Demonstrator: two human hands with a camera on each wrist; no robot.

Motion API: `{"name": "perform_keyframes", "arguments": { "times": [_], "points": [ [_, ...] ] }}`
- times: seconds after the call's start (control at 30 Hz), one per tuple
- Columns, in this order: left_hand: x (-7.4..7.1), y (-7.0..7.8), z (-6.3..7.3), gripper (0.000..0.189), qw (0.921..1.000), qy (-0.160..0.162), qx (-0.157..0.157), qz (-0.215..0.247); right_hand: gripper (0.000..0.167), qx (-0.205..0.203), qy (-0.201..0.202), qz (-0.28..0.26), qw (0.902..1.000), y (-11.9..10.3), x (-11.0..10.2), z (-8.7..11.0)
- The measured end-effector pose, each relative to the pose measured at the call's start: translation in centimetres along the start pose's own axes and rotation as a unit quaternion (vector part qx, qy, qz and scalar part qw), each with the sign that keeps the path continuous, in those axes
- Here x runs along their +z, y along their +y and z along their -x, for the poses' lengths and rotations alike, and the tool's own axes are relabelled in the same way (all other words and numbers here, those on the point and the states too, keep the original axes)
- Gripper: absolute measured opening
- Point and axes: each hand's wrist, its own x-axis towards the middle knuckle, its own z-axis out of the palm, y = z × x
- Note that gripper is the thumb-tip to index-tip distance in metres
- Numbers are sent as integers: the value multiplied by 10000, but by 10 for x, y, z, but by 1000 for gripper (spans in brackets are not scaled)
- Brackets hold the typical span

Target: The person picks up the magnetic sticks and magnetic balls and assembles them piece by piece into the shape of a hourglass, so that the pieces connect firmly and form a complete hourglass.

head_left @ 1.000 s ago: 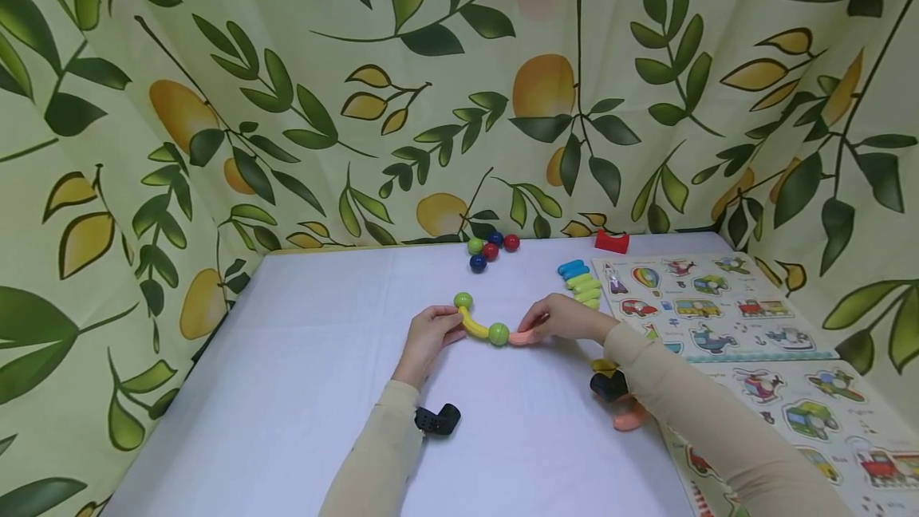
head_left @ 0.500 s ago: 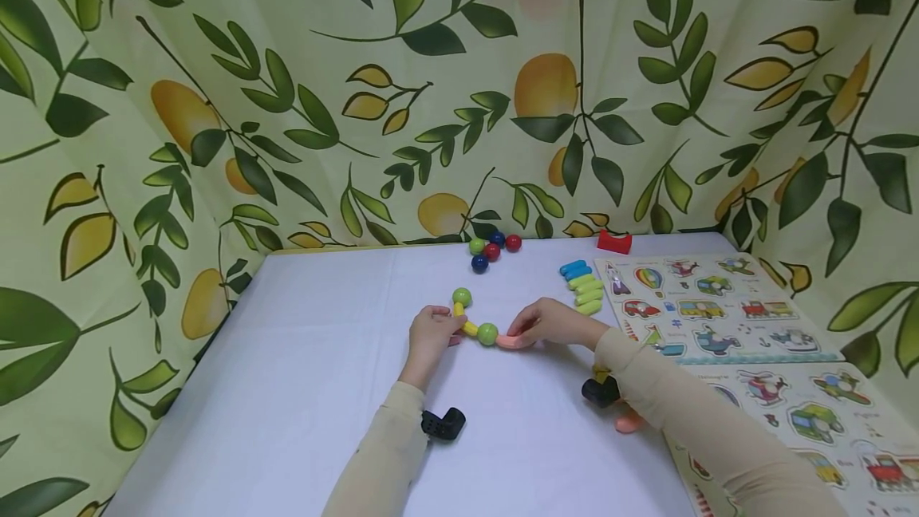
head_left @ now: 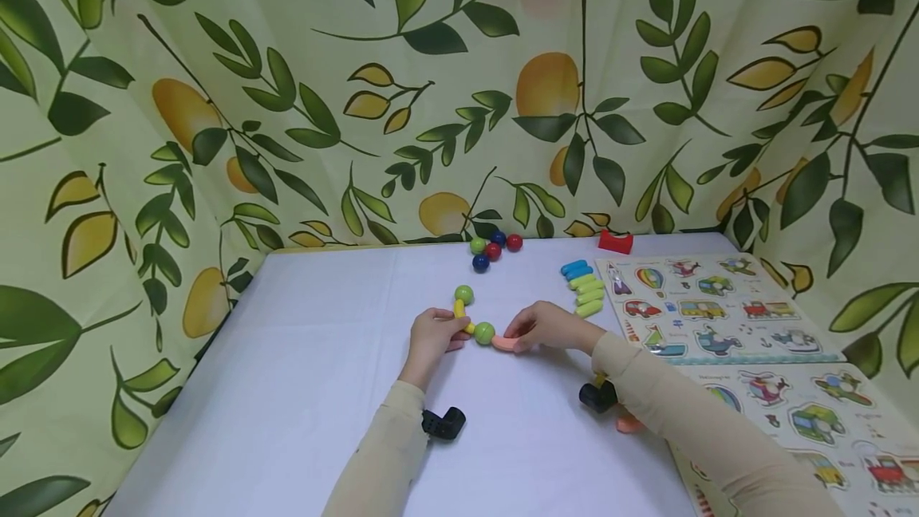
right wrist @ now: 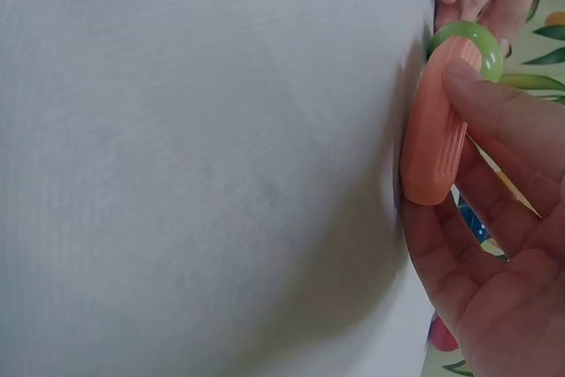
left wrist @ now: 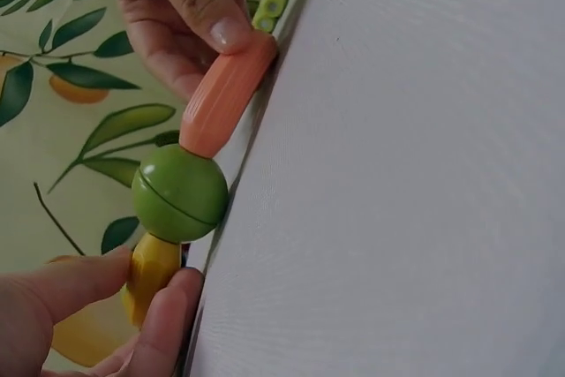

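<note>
A chain of toy pieces lies between both hands over the white table. My left hand [head_left: 431,339] pinches a curved yellow rod [head_left: 459,308] between thumb and fingers. One green ball [head_left: 463,294] sits at that rod's far end, another green ball [head_left: 484,333] at its near end. From this second ball a ribbed, curved salmon-pink rod [head_left: 505,343] runs right, its outer end pinched by my right hand [head_left: 553,327]. In the left wrist view the grooved green ball [left wrist: 179,192] touches both rods. The right wrist view has the thumb along the pink rod [right wrist: 433,130].
Green, red and blue balls [head_left: 481,263] cluster at the back. Blue and lime rods [head_left: 589,294] lie beside two picture puzzle boards [head_left: 707,357] on the right. A red block [head_left: 615,242] stands behind them. Another pink rod [head_left: 629,424] is partly under the right forearm.
Left fingers have shifted from the yellow rod's far end toward its near end, and that rod now points more away from me. The right hand has moved slightly left with the pink rod.
</note>
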Motion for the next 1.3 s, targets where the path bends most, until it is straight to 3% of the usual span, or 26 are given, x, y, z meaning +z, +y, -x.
{"name": "perform_keyframes", "arguments": {
  "times": [0.17, 0.3, 0.43, 0.67, 0.77, 0.97, 1.13, 1.3],
  "points": [
    [-4, -3, -4, 35, 9989, -198, -147, 401, 24, 45, 448, -293, 9986, -2, -11, -12],
    [-9, -5, -8, 36, 9980, -239, -258, 522, 39, 256, 1186, -718, 9900, -8, -24, -30],
    [-12, -5, -10, 38, 9972, -292, -411, 551, 49, 251, 1510, -991, 9832, -13, -30, -51],
    [-10, -7, -9, 37, 9975, -252, -459, 477, 56, 31, 1679, -1439, 9752, -15, -29, -86],
    [-10, -8, -9, 36, 9977, -256, -448, 444, 57, 60, 1693, -1378, 9759, -13, -28, -97],
    [-8, -7, -9, 37, 9974, -370, -405, 459, 59, 229, 1707, -1309, 9763, -13, -31, -106],
    [-8, -9, -7, 36, 9975, -389, -324, 491, 63, 426, 1428, -1448, 9782, -16, -31, -112],
    [-7, -9, -7, 36, 9976, -370, -345, 470, 56, 585, 1400, -1198, 9811, -16, -30, -121]
  ]
}}
